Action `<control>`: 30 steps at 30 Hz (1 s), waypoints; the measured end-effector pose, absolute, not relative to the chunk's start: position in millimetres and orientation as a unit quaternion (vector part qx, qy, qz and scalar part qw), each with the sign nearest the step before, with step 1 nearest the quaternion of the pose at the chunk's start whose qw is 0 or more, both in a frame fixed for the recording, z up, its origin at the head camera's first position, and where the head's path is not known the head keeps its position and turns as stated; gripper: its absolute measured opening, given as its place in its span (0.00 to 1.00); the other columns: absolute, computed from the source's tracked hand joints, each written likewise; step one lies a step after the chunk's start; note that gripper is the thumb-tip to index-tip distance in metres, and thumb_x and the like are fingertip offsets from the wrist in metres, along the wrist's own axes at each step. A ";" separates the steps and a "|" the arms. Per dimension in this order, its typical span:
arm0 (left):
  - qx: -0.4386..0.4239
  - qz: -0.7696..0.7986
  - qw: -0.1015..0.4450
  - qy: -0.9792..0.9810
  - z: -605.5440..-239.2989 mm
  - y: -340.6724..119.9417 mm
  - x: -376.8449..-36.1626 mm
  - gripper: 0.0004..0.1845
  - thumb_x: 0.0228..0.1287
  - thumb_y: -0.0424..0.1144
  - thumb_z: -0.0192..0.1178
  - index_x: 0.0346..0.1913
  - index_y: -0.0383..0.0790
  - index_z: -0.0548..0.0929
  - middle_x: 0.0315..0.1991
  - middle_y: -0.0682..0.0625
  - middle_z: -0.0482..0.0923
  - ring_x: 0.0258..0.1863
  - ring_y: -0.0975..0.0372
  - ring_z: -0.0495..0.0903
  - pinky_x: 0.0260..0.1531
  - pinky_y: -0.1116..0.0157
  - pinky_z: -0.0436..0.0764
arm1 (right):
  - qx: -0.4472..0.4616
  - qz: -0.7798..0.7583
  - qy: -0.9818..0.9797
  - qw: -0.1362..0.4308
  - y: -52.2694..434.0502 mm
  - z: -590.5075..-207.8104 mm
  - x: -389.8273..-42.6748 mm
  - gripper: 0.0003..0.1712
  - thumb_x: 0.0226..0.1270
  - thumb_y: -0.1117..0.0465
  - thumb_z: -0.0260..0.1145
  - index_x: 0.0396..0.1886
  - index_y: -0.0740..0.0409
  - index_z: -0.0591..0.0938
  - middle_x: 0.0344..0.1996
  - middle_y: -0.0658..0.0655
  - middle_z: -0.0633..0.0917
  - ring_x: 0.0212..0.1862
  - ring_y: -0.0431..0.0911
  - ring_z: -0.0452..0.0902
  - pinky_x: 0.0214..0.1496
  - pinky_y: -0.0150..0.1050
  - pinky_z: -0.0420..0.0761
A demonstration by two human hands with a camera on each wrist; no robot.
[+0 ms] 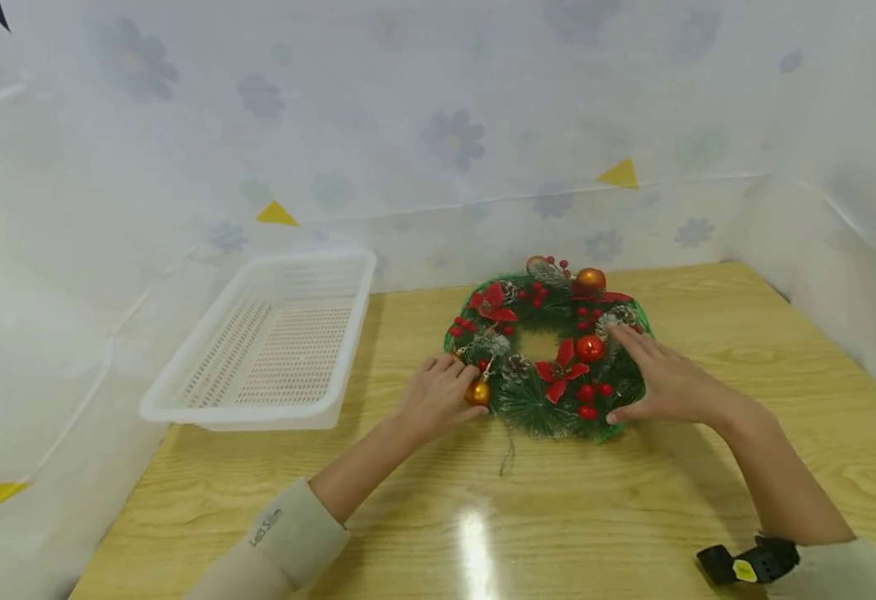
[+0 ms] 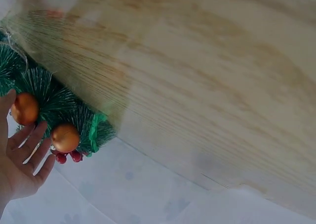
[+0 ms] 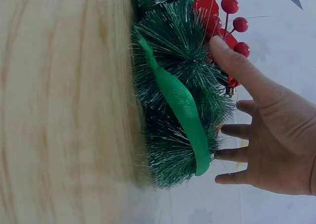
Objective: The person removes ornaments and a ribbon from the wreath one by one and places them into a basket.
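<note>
flanking the decorated wreath: left hand, right hand

Person's left hand: fingers loosely bent, slightly fanned, thumb held apart on their near side. Left forearm runs back and outward behind that hand. Right hand, across from the left: fingers extended, separated, thumb spread wide of them. Right wrist bent, right forearm angling back and outward behind it. Backs of both hands visible from the head view.
</note>
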State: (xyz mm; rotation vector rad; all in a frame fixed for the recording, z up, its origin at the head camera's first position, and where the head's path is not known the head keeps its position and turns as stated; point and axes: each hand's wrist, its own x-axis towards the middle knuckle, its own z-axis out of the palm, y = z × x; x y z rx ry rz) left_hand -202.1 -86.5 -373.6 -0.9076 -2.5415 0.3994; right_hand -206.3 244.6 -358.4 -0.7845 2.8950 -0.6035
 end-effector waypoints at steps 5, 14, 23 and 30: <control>-0.331 0.129 0.196 -0.914 -372.0 -83.8 -201.4 0.26 0.56 0.63 0.56 0.48 0.47 0.80 0.39 0.55 0.80 0.43 0.61 0.73 0.43 0.64 0.71 | -0.255 -0.208 0.943 0.045 247.2 -360.9 -206.9 0.69 0.44 0.36 0.71 0.73 0.57 0.38 0.67 0.73 0.47 0.61 0.75 0.45 0.52 0.71 0.52; -0.334 0.086 0.203 -0.916 -362.3 -81.5 -199.5 0.23 0.57 0.57 0.60 0.48 0.45 0.80 0.39 0.53 0.80 0.42 0.60 0.73 0.44 0.63 0.70 | -0.256 -0.210 0.942 0.047 247.3 -359.7 -209.9 0.68 0.45 0.36 0.70 0.73 0.55 0.37 0.67 0.74 0.47 0.61 0.75 0.46 0.52 0.71 0.54; -0.333 0.051 0.220 -0.915 -352.9 -75.7 -196.1 0.22 0.58 0.55 0.59 0.50 0.44 0.78 0.40 0.54 0.80 0.42 0.60 0.73 0.40 0.65 0.72 | -0.252 -0.212 0.943 0.057 246.5 -361.6 -211.3 0.69 0.46 0.36 0.69 0.72 0.53 0.34 0.66 0.75 0.47 0.61 0.76 0.45 0.51 0.71 0.56; -0.330 0.048 0.219 -0.917 -343.8 -70.4 -191.2 0.23 0.59 0.55 0.59 0.52 0.45 0.78 0.42 0.54 0.79 0.44 0.60 0.73 0.43 0.65 0.72 | -0.248 -0.219 0.942 0.062 245.8 -360.1 -209.9 0.68 0.47 0.37 0.69 0.72 0.54 0.35 0.66 0.76 0.47 0.61 0.76 0.44 0.52 0.72 0.54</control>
